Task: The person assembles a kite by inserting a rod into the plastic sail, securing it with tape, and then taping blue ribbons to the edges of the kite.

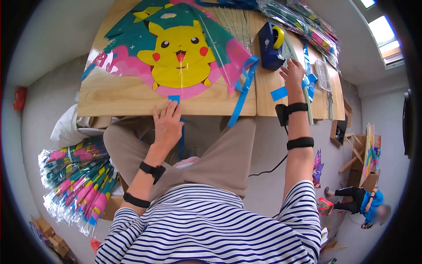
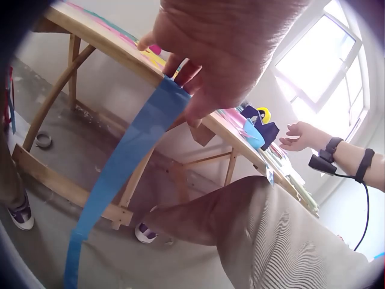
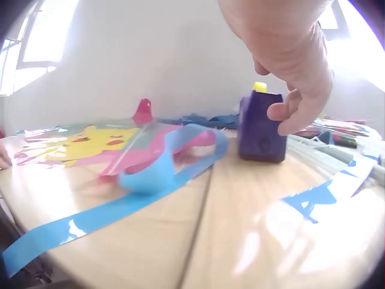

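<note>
A kite (image 1: 180, 57) with a yellow cartoon figure on pink and green film lies spread on the wooden table. At its lower tip, my left hand (image 1: 168, 125) presses a blue ribbon (image 1: 174, 98) against the table's front edge with extended fingers. That ribbon's tail (image 2: 120, 162) hangs toward the floor in the left wrist view. My right hand (image 1: 293, 72) hovers beside a dark blue tape dispenser (image 1: 269, 48) carrying a yellow roll (image 1: 278, 37). Its fingers are loosely bent, with nothing visible in them. Another blue ribbon (image 3: 90, 218) loops at the kite's right corner.
Thin sticks (image 1: 235, 22) and plastic-wrapped kite bundles (image 1: 303, 24) lie at the back. A clear plastic box (image 1: 323, 75) sits at the right edge. More folded kites (image 1: 79, 176) are stacked at the lower left. A person in blue (image 1: 367, 202) is at the far right.
</note>
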Demonstrator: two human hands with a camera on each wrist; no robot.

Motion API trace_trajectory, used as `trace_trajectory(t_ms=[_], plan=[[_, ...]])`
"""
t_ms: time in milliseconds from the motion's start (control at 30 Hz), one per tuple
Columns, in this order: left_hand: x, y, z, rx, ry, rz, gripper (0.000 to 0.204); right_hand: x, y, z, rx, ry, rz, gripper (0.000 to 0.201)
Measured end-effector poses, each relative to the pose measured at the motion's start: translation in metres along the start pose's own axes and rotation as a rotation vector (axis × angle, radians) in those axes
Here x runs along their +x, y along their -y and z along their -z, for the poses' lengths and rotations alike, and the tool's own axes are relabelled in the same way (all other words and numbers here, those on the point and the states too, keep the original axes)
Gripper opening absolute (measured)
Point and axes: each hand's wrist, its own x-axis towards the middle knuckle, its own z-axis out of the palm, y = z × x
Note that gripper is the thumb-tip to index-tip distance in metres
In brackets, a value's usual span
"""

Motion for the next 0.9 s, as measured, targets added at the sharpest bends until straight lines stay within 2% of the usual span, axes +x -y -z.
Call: trace_trajectory(t_ms=[33, 133, 267, 300, 500, 600, 833, 900], plan=[[0.000, -0.001, 0.002, -0.003, 0.004, 0.003, 0.062, 0.010, 0.007, -0.001, 0.029, 0.058, -0.040, 0.041], [0.001, -0.003, 0.003, -0.004, 0.016, 0.015, 0.064, 0.029, 0.025, -0.009, -0.116, 0.145, -0.177, 0.042], [0.002, -0.005, 0.007, -0.013, 0.024, 0.015, 0.064, 0.036, 0.038, -0.019, -0.250, 0.125, -0.219, 0.037], [0.002, -0.005, 0.007, -0.010, 0.021, 0.012, 0.064, 0.036, 0.040, -0.016, -0.244, 0.169, -0.214, 0.034], [0.001, -0.002, 0.005, -0.009, 0.008, 0.004, 0.066, 0.037, 0.030, -0.006, -0.055, 0.123, -0.217, 0.026], [0.000, -0.003, 0.003, -0.006, 0.010, 0.004, 0.066, 0.034, 0.020, 0.008, 0.061, 0.211, -0.189, 0.023], [0.001, -0.005, 0.005, 0.002, -0.013, 0.000, 0.066, 0.009, -0.006, 0.005, 0.147, 0.117, -0.204, 0.023], [0.000, -0.005, 0.006, 0.002, -0.019, -0.001, 0.066, 0.013, -0.023, 0.007, 0.218, 0.202, -0.268, 0.022]])
